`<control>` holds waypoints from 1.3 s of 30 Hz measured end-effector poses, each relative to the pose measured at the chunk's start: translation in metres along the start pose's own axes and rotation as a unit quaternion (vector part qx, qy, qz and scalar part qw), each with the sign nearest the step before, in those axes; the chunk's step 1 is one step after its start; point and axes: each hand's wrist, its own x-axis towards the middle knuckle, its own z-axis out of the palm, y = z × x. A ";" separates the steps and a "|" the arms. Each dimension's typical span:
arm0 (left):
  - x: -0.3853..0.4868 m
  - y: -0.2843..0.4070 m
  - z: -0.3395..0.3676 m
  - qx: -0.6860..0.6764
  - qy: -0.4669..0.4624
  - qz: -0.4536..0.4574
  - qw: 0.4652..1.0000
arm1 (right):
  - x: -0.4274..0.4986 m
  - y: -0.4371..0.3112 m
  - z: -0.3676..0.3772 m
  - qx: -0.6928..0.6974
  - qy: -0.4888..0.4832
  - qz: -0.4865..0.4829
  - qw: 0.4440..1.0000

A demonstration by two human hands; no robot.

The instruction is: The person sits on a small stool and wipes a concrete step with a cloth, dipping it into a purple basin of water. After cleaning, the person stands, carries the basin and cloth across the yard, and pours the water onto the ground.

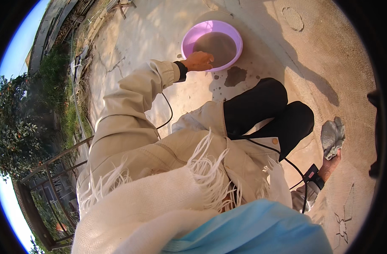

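My left hand is at the near-left rim of a pink plastic basin, fingers loosely curled and apart. Nothing shows in its grasp; whether it touches the rim is unclear. Murky brown-grey water lies in the basin. Low on the far right, my right hand grips the lower end of a folded grey cloth item, perhaps a knitted one. That cloth is well apart from the basin, beyond my knees in black trousers.
Wet patches mark the concrete ground beside the basin. A black cable runs across my lap to the right wrist. At left are a rusty metal railing and a fruiting tree. A wooden stool stands at the top.
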 end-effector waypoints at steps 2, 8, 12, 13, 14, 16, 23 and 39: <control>-0.016 -0.059 0.021 -0.018 -0.017 -0.049 0.998 | -0.006 -0.005 0.009 -0.005 -0.039 0.002 0.999; -0.071 -0.165 0.067 -0.458 -0.099 -0.254 0.846 | -0.016 -0.025 0.086 -0.021 -0.081 -0.022 0.996; -0.105 -0.158 0.065 -0.333 -0.046 -0.269 0.903 | -0.007 -0.045 0.169 -0.041 -0.201 0.042 0.978; -0.109 -0.154 0.064 -0.339 -0.058 -0.273 0.898 | -0.002 -0.046 0.190 -0.051 -0.177 0.042 0.982; -0.111 -0.152 0.061 -0.337 -0.066 -0.275 0.898 | 0.004 -0.047 0.211 -0.068 -0.171 0.043 0.982; -0.112 -0.150 0.059 -0.341 -0.057 -0.270 0.899 | 0.011 -0.046 0.249 -0.110 -0.178 0.048 0.977; -0.114 -0.189 0.078 -0.393 -0.017 -0.271 0.878 | 0.063 0.004 0.390 -0.275 -0.171 0.096 0.941; -0.125 -0.109 0.064 -0.476 -0.114 -0.325 0.810 | 0.034 0.226 0.554 -0.459 -0.277 0.237 0.810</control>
